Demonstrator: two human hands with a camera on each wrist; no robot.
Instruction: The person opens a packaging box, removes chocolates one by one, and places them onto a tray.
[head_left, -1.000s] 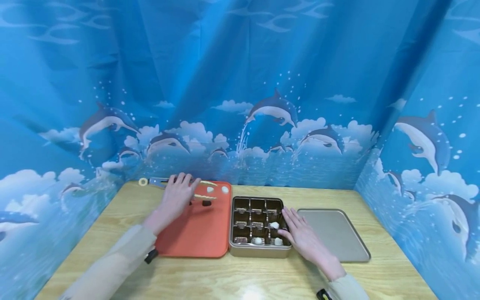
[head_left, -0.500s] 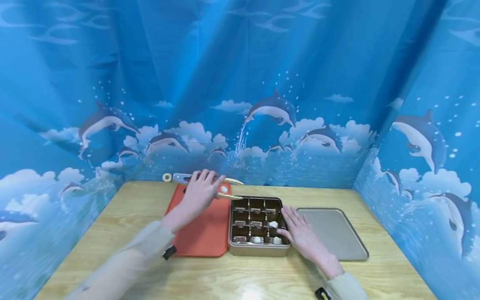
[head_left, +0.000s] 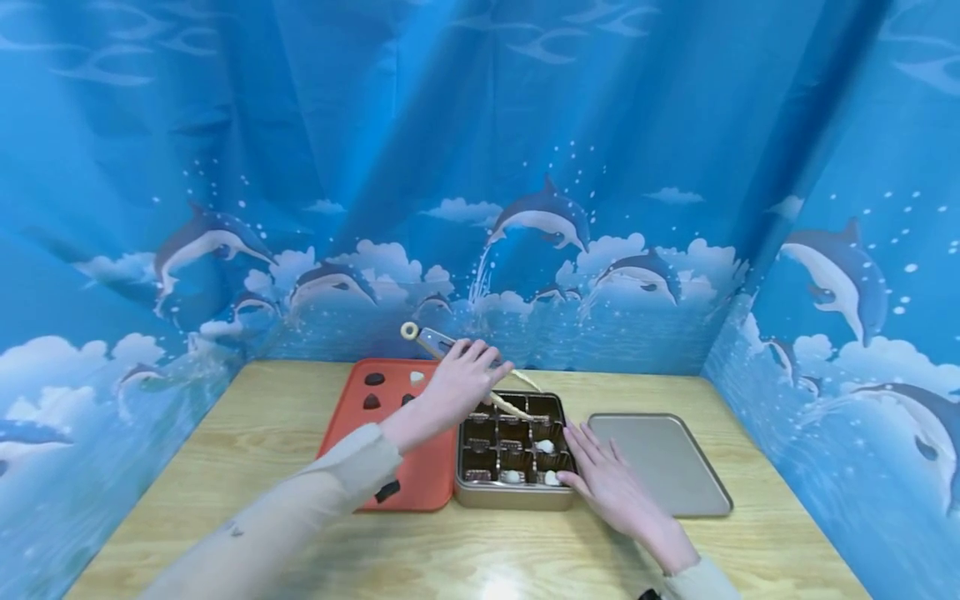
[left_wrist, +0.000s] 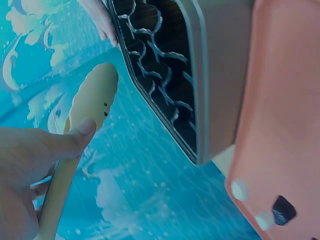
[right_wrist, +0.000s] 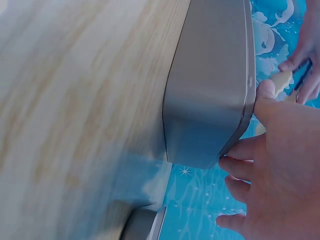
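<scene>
Dolphin curtains [head_left: 420, 167] backed the surface [head_left: 450, 550]; the left hand [head_left: 453, 387] gripped tongs [left_wrist: 95, 95], apparently above a divided tin [head_left: 513, 498]; the outstretched right hand [head_left: 611, 483] touched its side.

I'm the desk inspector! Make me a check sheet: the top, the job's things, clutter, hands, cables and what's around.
Surface: wood-grain table.
Job's things: tongs over the back of the divided tin; white pieces seen in three compartments; more white ones and dark pieces on the red tray.
Clutter: flat metal panel right of the tin, maybe its lid.
Hands: left hand grips the tongs; right hand touches the tin's right side.
Cables: nothing seen.
Surroundings: blue dolphin-print curtain.
</scene>
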